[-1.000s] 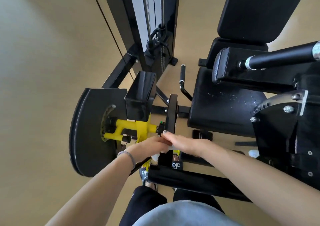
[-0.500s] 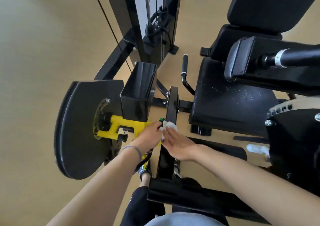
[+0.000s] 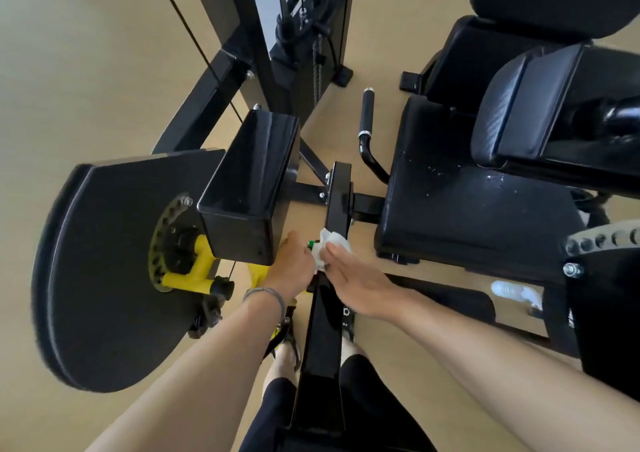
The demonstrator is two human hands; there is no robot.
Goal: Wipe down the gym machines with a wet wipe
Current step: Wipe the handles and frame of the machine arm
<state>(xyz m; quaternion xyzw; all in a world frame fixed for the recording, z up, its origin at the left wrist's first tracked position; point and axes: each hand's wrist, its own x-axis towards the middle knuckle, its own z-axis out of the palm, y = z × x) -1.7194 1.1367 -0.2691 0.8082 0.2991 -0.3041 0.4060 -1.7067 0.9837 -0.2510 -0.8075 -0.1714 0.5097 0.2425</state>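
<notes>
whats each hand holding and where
Left hand grips the wipe at its left edge; what else it grips is hidden. Right hand presses the wipe flat on the bar.

A smooth tan floor [image 3: 86, 81] fills the room under even, soft light, with no sharp shadows on it. A clear plastic water bottle [image 3: 514, 292] lies on its side on this floor at the right, and a thin black cable [image 3: 194, 39] runs diagonally across the upper left.
</notes>
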